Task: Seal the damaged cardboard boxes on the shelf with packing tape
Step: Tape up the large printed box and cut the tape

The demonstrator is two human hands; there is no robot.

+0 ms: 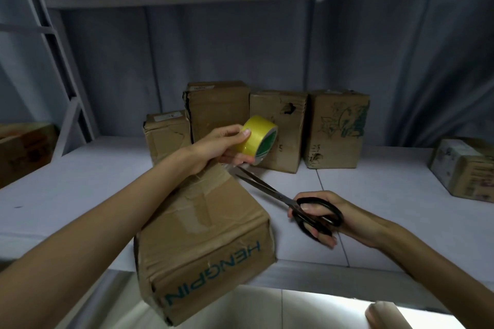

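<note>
A worn cardboard box marked HENGPIN [203, 243] lies at the front of the white shelf [374, 195], its near end hanging over the edge. Clear tape runs along its top seam. My left hand [222, 147] grips a yellow roll of packing tape [258, 140] above the box's far end. My right hand [320, 219] holds black-handled scissors [283, 197], blades parted and pointing at the stretch of tape under the roll.
Several battered boxes stand at the back: a low one [165, 136], a taller one [216, 109], one with a hole [286, 128] and a printed one [336, 128]. More boxes sit far left [24, 152] and far right [465, 168]. An upper shelf hangs overhead.
</note>
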